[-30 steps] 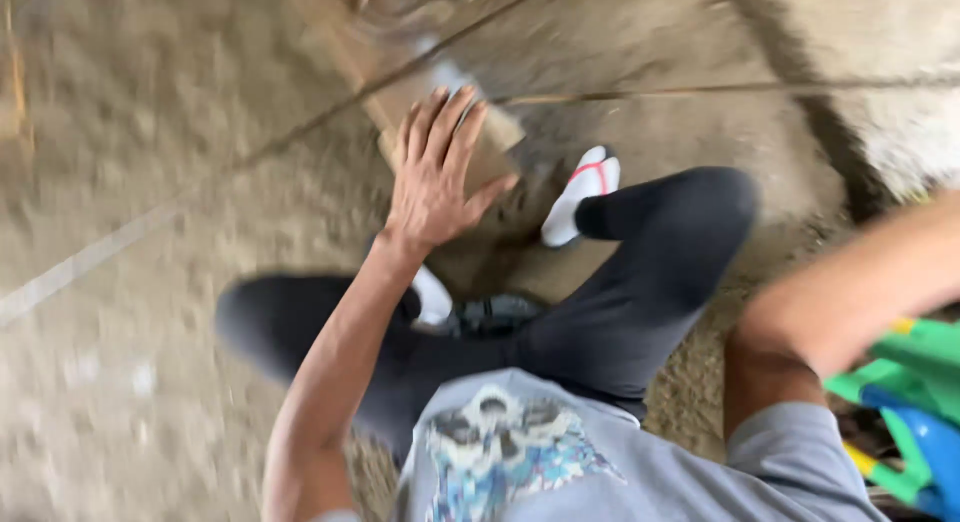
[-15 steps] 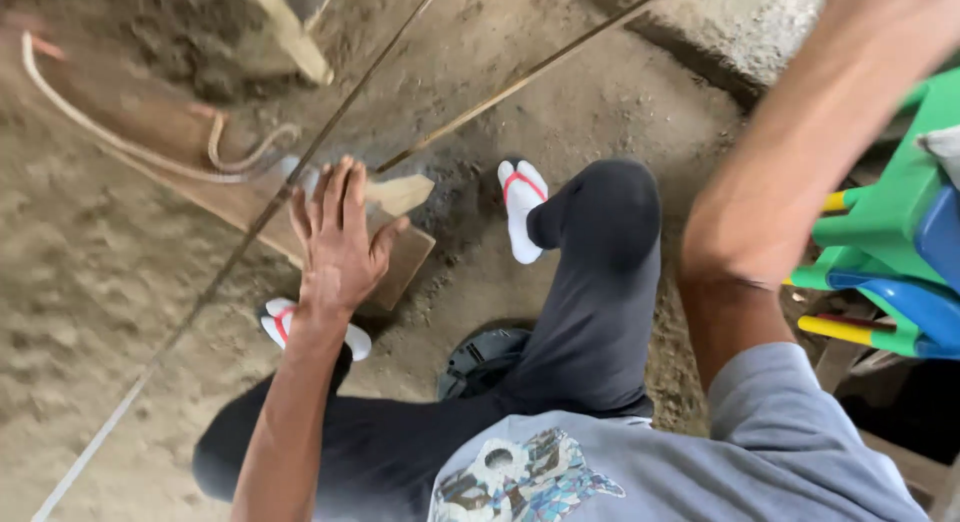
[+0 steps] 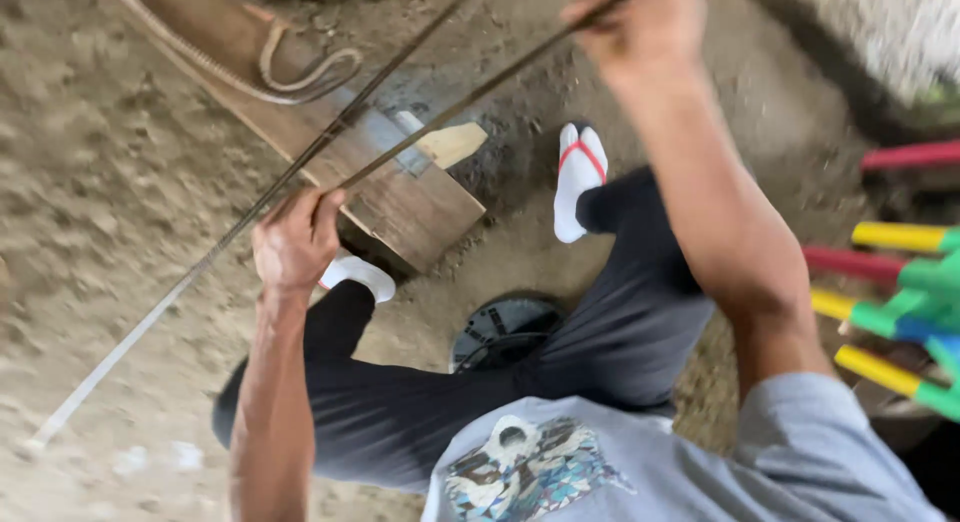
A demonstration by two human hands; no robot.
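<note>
Having lifted off the wooden board [image 3: 400, 197], the left hand [image 3: 293, 240] now has its fingers curled round one thin metal rod [image 3: 300, 174], while the right hand [image 3: 640, 22] pinches the second rod [image 3: 480, 90] above the dirt floor [image 3: 90, 212].

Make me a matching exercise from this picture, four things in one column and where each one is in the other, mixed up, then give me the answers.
Things:
1. left hand
2. right hand
3. wooden board
4. rope

Places:
A. lying looped on the board's far end
B. gripping a thin rod near the top edge
C. on the dirt ahead of the feet
D. closed around a thin rod, above the left foot

Pairs: 1-D, 2-B, 3-C, 4-A
</note>
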